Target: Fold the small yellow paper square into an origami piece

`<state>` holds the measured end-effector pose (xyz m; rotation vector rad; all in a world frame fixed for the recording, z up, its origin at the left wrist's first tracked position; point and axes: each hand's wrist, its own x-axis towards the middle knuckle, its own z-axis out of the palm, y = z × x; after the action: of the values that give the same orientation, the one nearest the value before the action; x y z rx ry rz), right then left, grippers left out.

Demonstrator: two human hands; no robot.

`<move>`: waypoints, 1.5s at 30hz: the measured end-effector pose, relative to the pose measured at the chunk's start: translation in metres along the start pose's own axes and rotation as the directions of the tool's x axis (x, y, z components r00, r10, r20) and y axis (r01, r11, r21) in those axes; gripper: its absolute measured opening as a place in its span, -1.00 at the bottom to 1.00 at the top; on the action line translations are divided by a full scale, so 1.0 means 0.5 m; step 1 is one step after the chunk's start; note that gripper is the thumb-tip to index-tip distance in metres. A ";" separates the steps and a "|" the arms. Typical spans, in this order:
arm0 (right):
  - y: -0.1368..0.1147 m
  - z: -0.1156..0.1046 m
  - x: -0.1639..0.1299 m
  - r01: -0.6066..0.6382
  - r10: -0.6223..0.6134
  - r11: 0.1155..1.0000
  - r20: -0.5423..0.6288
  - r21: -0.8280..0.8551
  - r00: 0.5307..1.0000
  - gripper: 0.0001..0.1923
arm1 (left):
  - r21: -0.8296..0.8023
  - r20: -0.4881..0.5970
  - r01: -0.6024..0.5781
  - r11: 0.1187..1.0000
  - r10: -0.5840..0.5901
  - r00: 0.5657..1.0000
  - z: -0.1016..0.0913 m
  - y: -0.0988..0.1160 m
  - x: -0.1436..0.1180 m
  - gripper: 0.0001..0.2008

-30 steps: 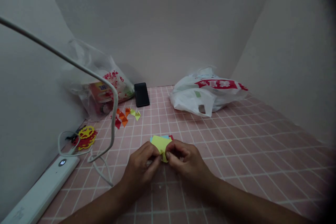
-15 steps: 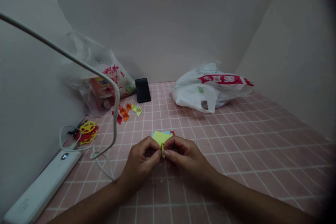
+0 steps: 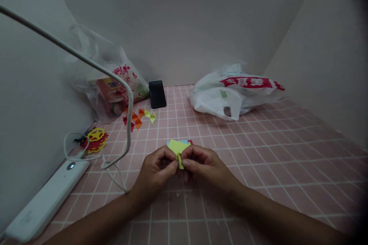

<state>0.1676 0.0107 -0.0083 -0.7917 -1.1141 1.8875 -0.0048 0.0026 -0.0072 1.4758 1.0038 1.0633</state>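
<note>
Head view showed the left hand [image 3: 156, 170] and right hand [image 3: 202, 164] pinched together on a small yellow-green paper piece [image 3: 179, 160], already creased narrow though seemingly unfinished. Several folded triangles [image 3: 138, 116] lay done at eleven o'clock, well apart. A stack of coloured sheets [image 3: 177, 145] waited at twelve o'clock, just beyond the fingertips.

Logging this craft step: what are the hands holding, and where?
Left hand and right hand pinch a small folded yellow-green paper piece by its sides.
</note>
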 end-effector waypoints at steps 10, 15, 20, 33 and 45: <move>0.010 -0.008 0.006 -0.020 0.019 0.999 0.013 0.044 1.000 -0.73 | -0.056 0.005 0.017 0.998 -0.017 1.000 0.002 0.004 0.002 -0.89; 0.010 -0.008 0.007 -0.027 0.026 0.999 0.007 0.025 1.000 -0.71 | -0.001 0.003 0.028 1.000 -0.028 1.000 0.001 0.006 0.002 -0.89; 0.001 -0.002 0.004 0.037 -0.036 0.997 0.008 -0.063 0.999 -0.78 | 0.104 -0.023 0.038 0.994 -0.036 0.999 -0.001 0.006 -0.003 -0.96; -0.003 -0.005 -0.001 0.240 -0.264 0.881 -0.003 -0.408 0.964 -0.95 | 0.225 0.048 -0.081 0.971 0.072 0.996 -0.002 0.017 -0.002 -0.91; -0.006 -0.006 -0.012 0.446 -0.577 0.467 0.120 -0.764 0.808 -0.89 | -0.183 0.091 0.123 0.975 -0.107 0.990 -0.001 0.008 0.004 -0.93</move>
<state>0.1738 0.0074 -0.0062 -0.8808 -1.8451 0.7557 -0.0044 0.0042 -0.0030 1.2816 0.8949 0.9793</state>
